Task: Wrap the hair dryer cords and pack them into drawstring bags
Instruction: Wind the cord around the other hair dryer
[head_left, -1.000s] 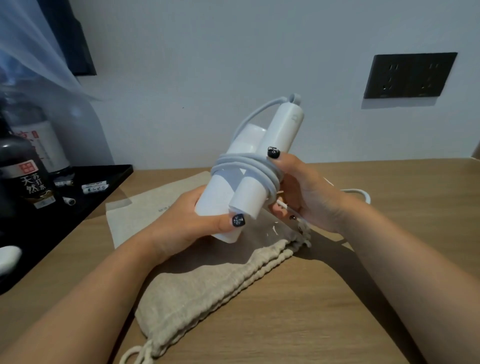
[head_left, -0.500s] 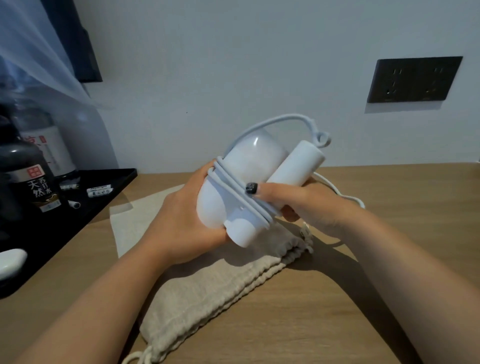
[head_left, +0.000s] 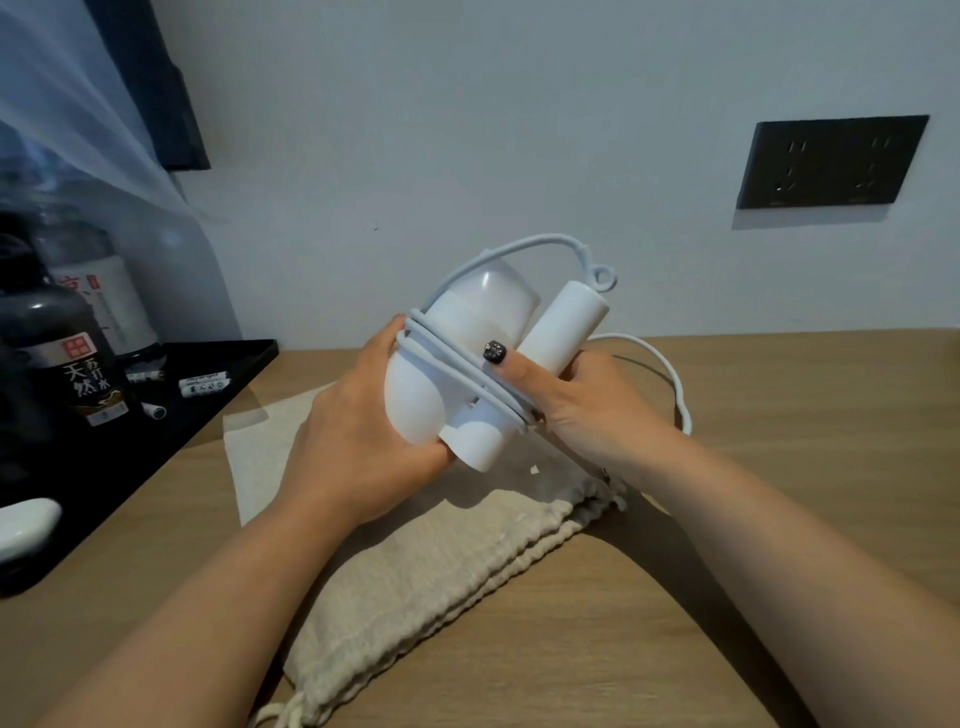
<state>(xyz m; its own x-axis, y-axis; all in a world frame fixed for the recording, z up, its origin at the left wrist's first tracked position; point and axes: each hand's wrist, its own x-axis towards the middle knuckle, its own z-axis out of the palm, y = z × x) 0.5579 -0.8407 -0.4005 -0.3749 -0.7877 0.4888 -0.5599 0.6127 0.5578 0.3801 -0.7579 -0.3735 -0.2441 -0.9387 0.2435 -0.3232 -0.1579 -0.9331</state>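
Both hands are gripping the white hair dryer (head_left: 457, 358) above the wooden table (head_left: 779, 426). The left hand (head_left: 358, 441) is curling round the rounded lower end of the barrel from the near side, and the right hand (head_left: 587, 405) is closing round the folded handle (head_left: 550, 353), its thumb pressing the turns of cord (head_left: 447, 364) flat against the body. Compared with a second ago, the dryer is lying more steeply turned, the left thumb is no longer showing across the front, and the right thumb is sitting on top of the wraps rather than up on the handle. That suggests the winding is nearly finished and the coils are being pinned before bagging.

A loose length of cord is trailing from behind the right hand in a loop over the table to the right; its end is hidden. Another arc is running over the top from the barrel to the hanging loop (head_left: 601, 276) at the handle's tip.

Barrel and handle are lying side by side, their long axis tilting from lower left, near the person, up and away to the right, with the wide end pointing toward the wall.

Directly beneath, the beige drawstring bag (head_left: 415, 587) is lying flat, its gathered mouth toward the right, apparently not yet opened to receive the dryer. A black tray (head_left: 218, 384) with bottles (head_left: 78, 364) is standing at the left.
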